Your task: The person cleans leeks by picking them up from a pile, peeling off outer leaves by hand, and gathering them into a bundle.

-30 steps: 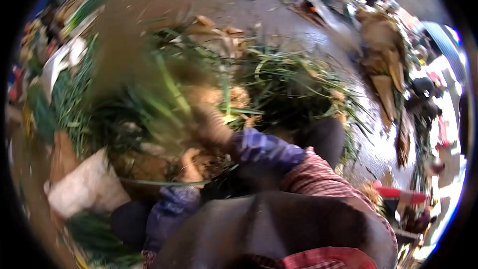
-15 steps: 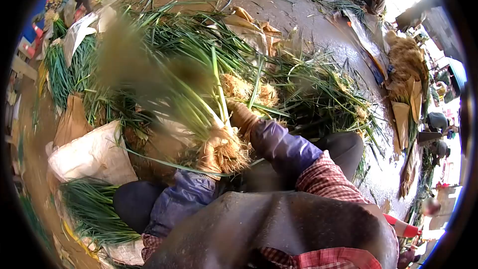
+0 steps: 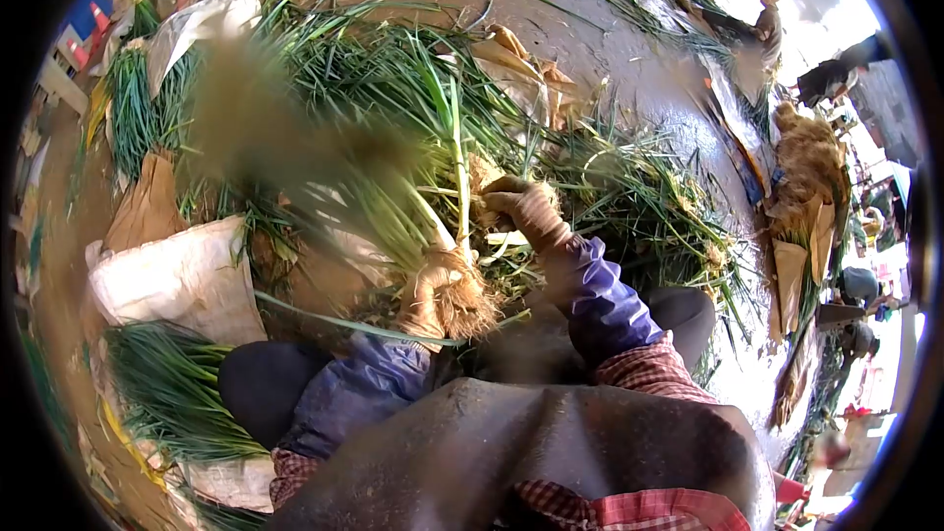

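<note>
My gloved left hand (image 3: 421, 307) is wrapped around the root end of a bunch of green onions (image 3: 440, 226). Its shaggy, straw-coloured roots (image 3: 464, 303) hang out beside the fingers, and the stalks lean up and away. A little up and to the right, my gloved right hand (image 3: 526, 206) has its fingers loosely bent and seemingly apart, close to pale roots of the loose green onions (image 3: 393, 69). Nothing shows between those fingers, though their tips are partly hidden. A brown blur on the lens covers some of the bunch's leaves.
A white sack (image 3: 182, 280) lies at the left, above trimmed green onions (image 3: 177, 393). More onion greens (image 3: 649, 206) are heaped at the right. Brown sacking (image 3: 526, 69) sits behind the pile. Wet ground (image 3: 610, 39) stretches beyond, with people farther off at the right.
My right hand has moved up and right, away from the bunch's stalks towards the loose pile. The left hand keeps its hold on the bunch. The view has shifted slightly.
</note>
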`<state>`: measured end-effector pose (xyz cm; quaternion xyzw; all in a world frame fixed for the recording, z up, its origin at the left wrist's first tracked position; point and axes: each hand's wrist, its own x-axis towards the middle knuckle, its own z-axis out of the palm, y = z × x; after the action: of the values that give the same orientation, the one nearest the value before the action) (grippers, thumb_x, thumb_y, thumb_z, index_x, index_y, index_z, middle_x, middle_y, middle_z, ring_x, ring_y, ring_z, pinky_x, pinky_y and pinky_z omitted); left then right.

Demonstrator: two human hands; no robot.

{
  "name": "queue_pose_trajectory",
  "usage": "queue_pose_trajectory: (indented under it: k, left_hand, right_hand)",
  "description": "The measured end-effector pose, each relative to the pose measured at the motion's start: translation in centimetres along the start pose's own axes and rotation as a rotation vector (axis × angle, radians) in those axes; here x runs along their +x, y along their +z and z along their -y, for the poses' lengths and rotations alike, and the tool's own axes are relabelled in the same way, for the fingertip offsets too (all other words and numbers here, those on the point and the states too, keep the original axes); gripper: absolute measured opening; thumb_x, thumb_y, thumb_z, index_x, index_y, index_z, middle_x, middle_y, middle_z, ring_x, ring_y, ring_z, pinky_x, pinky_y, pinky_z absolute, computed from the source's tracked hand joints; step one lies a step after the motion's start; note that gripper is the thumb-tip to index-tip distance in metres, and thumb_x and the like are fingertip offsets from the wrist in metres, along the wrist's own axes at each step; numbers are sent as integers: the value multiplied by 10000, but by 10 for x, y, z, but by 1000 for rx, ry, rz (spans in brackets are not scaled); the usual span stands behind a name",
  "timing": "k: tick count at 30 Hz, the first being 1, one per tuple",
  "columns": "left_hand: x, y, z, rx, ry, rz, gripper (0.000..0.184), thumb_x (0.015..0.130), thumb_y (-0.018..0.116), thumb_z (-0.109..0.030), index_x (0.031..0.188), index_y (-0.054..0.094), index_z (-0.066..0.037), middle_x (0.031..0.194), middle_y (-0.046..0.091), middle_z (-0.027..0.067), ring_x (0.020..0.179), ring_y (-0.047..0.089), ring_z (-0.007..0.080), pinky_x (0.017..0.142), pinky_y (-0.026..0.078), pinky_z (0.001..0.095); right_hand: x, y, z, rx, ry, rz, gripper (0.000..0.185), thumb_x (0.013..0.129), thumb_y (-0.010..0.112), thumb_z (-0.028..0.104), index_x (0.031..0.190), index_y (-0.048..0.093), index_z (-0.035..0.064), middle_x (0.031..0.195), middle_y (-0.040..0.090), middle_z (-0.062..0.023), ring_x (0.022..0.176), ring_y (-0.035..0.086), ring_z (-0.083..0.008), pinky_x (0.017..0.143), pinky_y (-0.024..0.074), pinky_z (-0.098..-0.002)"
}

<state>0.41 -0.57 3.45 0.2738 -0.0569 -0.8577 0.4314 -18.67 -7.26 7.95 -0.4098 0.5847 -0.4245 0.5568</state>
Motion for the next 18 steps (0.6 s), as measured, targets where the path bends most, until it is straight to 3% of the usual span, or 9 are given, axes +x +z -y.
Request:
queue_pose_trajectory:
  k: [4,6,7,9,11,14,15,16,18]
  left_hand:
    - [10,-16,6,158,28,-14,476,697,541,-58,1151,531,83,1096,596,155,930,597,238,832,517,342]
    - [4,-1,5,92,46,-13,336,714,546,-87,1034,588,8,911,629,106,746,620,224,665,548,344]
    - [2,-2,5,91,45,-15,336,714,546,-87,1034,588,8,911,629,106,746,620,224,665,548,344]
    - [1,-7,4,-14,-104,-54,367,743,573,-177,1081,577,-34,921,636,111,758,636,235,623,564,383]
    - [6,-22,5,5,-130,-28,385,750,582,-208,1102,570,-52,926,639,107,758,640,240,608,566,394]
    - [4,-19,5,-12,-162,-17,391,762,597,-242,1120,569,-88,935,639,96,750,642,243,592,569,413]
    - [7,-24,7,13,-168,4,436,777,572,-194,1186,531,-48,1021,622,123,858,628,258,715,549,429]
    - [10,-30,10,39,-174,25,482,793,546,-146,1252,493,-9,1107,606,149,966,614,274,837,530,445]
    - [-5,-4,4,94,-150,-19,297,783,570,-119,1056,579,-4,875,649,90,761,641,234,741,559,388]
  right_hand:
    - [0,-18,-17,-20,122,-122,213,863,599,233,853,635,23,656,586,-18,488,535,-95,425,400,-212]
    - [-10,-7,-26,101,-6,-384,239,871,589,263,799,621,37,602,560,-15,465,515,-87,419,390,-210]
    - [-11,-17,-46,8,-204,-372,270,881,572,275,729,596,52,563,535,-8,443,490,-80,409,374,-210]
    - [-32,-25,-56,-45,-173,-294,378,881,591,383,689,582,57,530,528,-12,410,463,-81,390,352,-218]
    - [-54,-19,-55,111,217,-242,523,832,603,547,690,600,44,504,536,-32,369,441,-99,367,342,-231]
    - [-60,-18,-85,323,626,40,700,802,497,696,876,623,12,805,631,-116,767,580,-138,629,455,-278]
    - [-51,-9,-89,419,550,94,726,832,447,691,974,613,-2,941,617,-115,966,530,-138,753,436,-284]
    - [-42,-4,-93,417,376,88,585,824,555,569,983,617,10,860,613,-80,808,536,-140,671,437,-269]
    - [-42,19,-59,216,80,1,349,835,687,327,994,621,24,805,622,-35,674,552,-131,588,434,-227]
